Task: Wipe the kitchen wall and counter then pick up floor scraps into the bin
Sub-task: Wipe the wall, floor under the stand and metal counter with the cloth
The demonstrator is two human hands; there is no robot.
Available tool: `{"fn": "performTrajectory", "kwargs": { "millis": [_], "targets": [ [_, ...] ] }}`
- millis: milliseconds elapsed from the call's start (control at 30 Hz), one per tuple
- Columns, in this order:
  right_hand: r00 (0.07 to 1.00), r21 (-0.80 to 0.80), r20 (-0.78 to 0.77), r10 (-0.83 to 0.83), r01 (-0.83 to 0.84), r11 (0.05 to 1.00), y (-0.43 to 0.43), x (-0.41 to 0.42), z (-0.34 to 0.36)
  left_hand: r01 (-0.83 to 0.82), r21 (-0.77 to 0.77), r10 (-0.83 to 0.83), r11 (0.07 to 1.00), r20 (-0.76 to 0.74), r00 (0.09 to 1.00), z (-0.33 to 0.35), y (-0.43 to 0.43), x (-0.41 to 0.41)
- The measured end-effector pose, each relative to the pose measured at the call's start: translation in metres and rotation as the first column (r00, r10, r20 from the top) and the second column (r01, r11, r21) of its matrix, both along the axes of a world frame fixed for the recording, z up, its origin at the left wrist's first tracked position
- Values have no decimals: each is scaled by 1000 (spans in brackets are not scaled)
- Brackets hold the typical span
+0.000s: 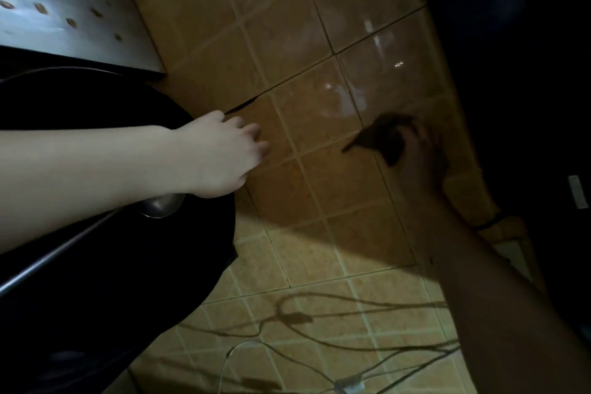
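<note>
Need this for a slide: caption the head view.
Right hand grips a dark object against brown tiles; left hand hangs loosely open.

Bare forearms [96, 166], thin dark band [488, 223] above the right hand [422, 153]

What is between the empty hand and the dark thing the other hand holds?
Only bare orange tiles lie between the left hand and the dark thing that the right hand grips. The head view shows this.

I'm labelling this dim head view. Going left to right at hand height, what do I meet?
In order: round silvery metal knob → left hand → dark pointed object → right hand, which grips that object in shadow.
</note>
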State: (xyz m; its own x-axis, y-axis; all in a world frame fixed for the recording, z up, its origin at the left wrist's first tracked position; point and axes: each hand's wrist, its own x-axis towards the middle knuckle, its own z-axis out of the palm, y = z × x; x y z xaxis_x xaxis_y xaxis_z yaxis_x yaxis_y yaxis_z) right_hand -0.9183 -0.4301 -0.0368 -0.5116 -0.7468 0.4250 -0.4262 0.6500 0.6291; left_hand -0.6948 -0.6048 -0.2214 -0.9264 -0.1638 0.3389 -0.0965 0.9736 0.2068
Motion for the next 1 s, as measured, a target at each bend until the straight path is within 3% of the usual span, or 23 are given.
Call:
{"fn": "performTrajectory", "kwargs": {
  "millis": [67, 167, 300, 433, 533, 667, 933, 1000],
  "targets": [
    [999, -171, 3, 35, -34, 985, -32, -3, 9, -14, -91, 7, 996, -76, 997, -11, -14, -3],
    [1000, -167, 12, 28, -26, 986, -34, -2, -12, -40, -41, 35, 998, -121, 992, -25, -32, -6],
    [995, 110, 56, -82, 76, 991, -12, 3, -71, -20, -58, 12, 998, -136, 991, -26, -32, -12],
    [954, 472, 129, -270, 180, 863, 37, 11, -154, 9, -46, -15, 999, -129, 992, -29, -33, -13],
    [925, 575, 159, -344, 197, 794, 71, 13, -189, 0, -44, -4, 999, -100, 995, -35, -44, -11],
    [941, 651, 154, -300, 131, 748, 73, 9, -184, -29, -77, 19, 997, -125, 992, -42, -54, -6],
    [992, 413, 93, -90, 43, 910, -34, -8, -116, -44, -44, 39, 998, -93, 995, -42, -80, -2],
    [994, 293, 97, -53, 22, 956, -70, -13, -101, -47, -30, 44, 998, -85, 995, -42, -90, 1]
  ]
}}
